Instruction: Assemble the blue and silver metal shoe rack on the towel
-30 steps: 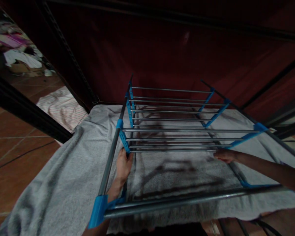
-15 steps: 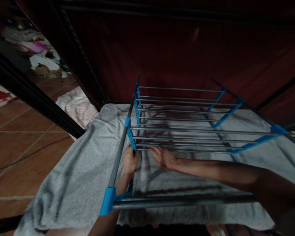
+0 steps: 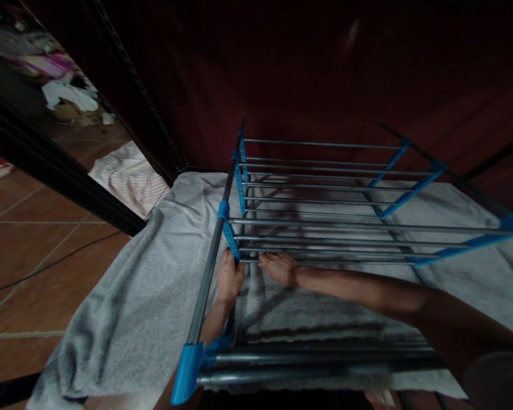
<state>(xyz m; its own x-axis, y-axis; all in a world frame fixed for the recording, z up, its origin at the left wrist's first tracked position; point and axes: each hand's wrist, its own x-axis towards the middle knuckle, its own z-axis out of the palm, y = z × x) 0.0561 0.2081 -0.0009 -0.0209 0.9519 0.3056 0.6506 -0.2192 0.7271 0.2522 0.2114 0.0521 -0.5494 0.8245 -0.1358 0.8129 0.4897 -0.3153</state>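
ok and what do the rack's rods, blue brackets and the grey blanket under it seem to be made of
Rods: metal, perhaps steel, smooth and grey, with bright streaks along their length.
Blue brackets: probably moulded plastic, with even colour throughout and neat perforations.
Grey blanket: soft, plush fabric, judging by its fuzzy surface and loose folds; I can't tell the fibre.

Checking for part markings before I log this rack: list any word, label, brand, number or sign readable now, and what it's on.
None readable.
Blue side bracket by the left hand: slots show, no legible marking.
Metal tubes: no legible marking.
Grey blanket: no lettering seen.
Background cloth heap: too dim and blurred to tell.
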